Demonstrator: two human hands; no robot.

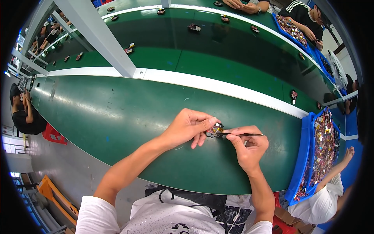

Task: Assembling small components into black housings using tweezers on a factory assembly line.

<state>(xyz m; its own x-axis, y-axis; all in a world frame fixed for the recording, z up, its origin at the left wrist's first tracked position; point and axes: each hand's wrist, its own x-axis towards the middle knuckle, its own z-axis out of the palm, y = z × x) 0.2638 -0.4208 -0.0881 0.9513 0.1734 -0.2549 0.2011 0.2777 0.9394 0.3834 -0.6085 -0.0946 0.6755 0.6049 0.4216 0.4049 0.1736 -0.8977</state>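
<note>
My left hand [193, 126] pinches a small dark electronic assembly [214, 130] just above the green tabletop. Yellow and reddish parts show inside its black casing. Between the thumb and fingers of my right hand [248, 146] is a thin black pen-like tool [251, 135], held nearly level. Its tip points left and reaches the assembly; whether it touches the inner parts is too small to tell.
Blue bins [306, 156] full of small wired parts stand at the bench's right end, beside a co-worker's arm [335, 171]. Past a white rail [218, 87], a green conveyor [163, 58] carries several similar assemblies. A white post [97, 37] rises at the left. Other people sit around.
</note>
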